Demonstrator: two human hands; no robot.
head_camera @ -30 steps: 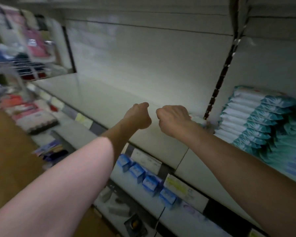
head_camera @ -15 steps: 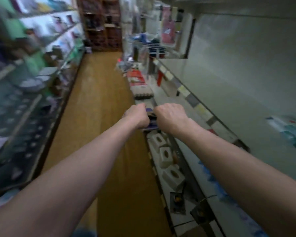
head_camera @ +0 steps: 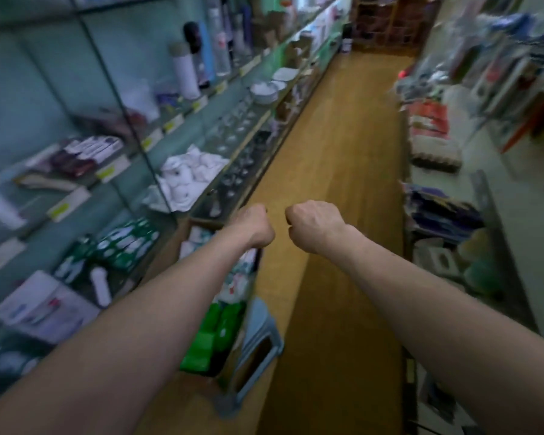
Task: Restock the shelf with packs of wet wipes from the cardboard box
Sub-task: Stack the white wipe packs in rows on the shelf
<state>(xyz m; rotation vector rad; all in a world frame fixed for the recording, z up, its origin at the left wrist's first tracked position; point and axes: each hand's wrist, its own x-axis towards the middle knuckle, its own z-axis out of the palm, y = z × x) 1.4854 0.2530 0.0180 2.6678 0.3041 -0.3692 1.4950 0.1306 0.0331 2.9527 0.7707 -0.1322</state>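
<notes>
Looking straight down a shop aisle here, both bare arms stuck out in front over the wooden floor (head_camera: 343, 171). The left grip (head_camera: 253, 226) is balled into a fist, fingers curled under, and nothing shows inside it. Same deal with the right grip (head_camera: 314, 222): knuckles up, fingers tucked in, holding nothing I can make out. The two fists sit near each other with a small gap between them, not touching.

The cardboard box (head_camera: 170, 246) is down on the left side of the aisle, partly hidden under the left forearm. White and teal packs of wet wipes (head_camera: 198, 238) poke out at its far end, and some green packs (head_camera: 214, 334) show nearer the camera. A light blue plastic stool (head_camera: 261, 337) is right against the box's aisle side; can't tell if the box rests on it or just next to it.

The left shelves (head_camera: 113, 171) carry tall bottles (head_camera: 186, 73), a heap of white cloths (head_camera: 189, 171) and rows of glassware (head_camera: 239, 142). The right shelves (head_camera: 496, 221) hold bagged goods, too blurry to read. Everything's pretty smeared overall.
</notes>
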